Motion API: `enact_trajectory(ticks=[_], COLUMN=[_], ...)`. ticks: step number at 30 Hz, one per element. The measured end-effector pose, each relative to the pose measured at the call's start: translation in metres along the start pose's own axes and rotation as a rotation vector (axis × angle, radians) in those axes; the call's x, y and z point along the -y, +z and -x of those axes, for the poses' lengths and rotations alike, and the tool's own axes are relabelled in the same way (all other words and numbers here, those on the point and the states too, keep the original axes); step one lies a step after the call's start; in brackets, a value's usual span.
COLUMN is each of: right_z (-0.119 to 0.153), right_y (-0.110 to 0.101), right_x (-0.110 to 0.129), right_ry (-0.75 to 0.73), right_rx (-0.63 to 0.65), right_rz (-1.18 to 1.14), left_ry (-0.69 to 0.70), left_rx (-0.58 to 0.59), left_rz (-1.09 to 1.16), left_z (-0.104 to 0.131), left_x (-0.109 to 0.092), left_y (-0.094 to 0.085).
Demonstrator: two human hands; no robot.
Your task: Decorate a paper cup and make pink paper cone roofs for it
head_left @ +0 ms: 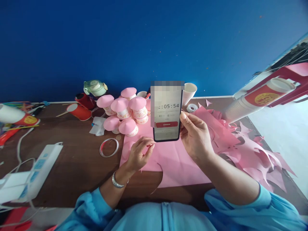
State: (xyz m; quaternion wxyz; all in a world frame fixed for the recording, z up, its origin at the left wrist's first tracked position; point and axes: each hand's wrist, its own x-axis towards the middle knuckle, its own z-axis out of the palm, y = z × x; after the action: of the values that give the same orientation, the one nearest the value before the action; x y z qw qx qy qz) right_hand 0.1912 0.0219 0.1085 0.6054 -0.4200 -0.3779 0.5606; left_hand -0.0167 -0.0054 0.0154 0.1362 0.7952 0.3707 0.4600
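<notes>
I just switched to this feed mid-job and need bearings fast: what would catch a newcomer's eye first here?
First, the phone held upright at centre, gripped by the right hand with the left hand at its lower corner; its screen shows a timer. Behind it to the left stands a cluster of pink-capped paper-cup mushrooms. Under the hands lies a pink paper sheet on the brown table, with jagged pink paper scraps piled to the right.

A cluster of pink-capped paper-cup mushrooms point(125, 110) stands on the brown counter point(72, 160), with red paper cups point(80, 110) lying tipped to their left. A tape ring point(109, 147) lies nearby, a white power strip point(36, 170) at the near left edge, and pink paper scraps point(252, 150) spread to the right.
</notes>
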Motion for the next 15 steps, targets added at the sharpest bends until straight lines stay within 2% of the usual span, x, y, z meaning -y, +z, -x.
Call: enact_trajectory(ticks=[15], right_z=[-0.0025], right_y=[-0.0009], right_x=[-0.0029], right_ry=[-0.004], right_rx=[0.012], right_rz=[-0.016], left_ry=[-0.005], left_rx=[0.009], left_rz=[-0.002], left_z=[-0.0012], left_x=[0.0003], left_y=[-0.0004])
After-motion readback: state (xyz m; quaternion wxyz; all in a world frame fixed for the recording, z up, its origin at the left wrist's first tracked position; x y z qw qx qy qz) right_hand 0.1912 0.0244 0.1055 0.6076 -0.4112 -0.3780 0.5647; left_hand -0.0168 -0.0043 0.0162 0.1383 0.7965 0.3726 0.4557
